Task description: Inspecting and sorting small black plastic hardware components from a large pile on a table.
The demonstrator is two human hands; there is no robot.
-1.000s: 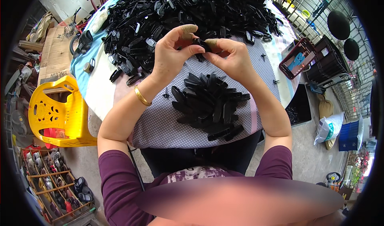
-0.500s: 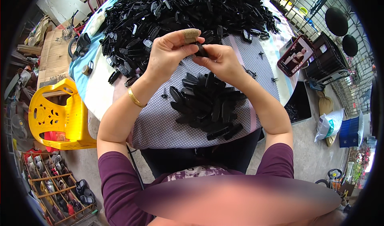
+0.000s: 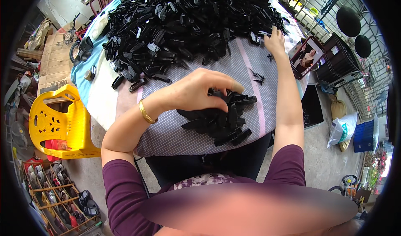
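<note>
My left hand (image 3: 202,90) arches over a small heap of black plastic pieces (image 3: 227,121) near the table's front edge. Its thumb and fingers are apart around pieces at the top of the heap; a tan cover shows on one fingertip. My right hand (image 3: 275,43) reaches out to the right edge of the large pile of black plastic parts (image 3: 175,23), fingers spread by the parts there. Whether it touches one is too small to tell. Small black pronged pieces (image 3: 258,77) lie on the dotted cloth between my hands.
A phone (image 3: 308,57) showing a video stands right of my right forearm, before a black crate (image 3: 339,56). The dotted tablecloth (image 3: 167,133) covers the table. To the left are a yellow plastic chair (image 3: 58,123) and a shoe rack (image 3: 54,192).
Both hands were together above the cloth, holding a dark piece. They have parted: my left came down to the near heap, my right went out to the large pile's right edge.
</note>
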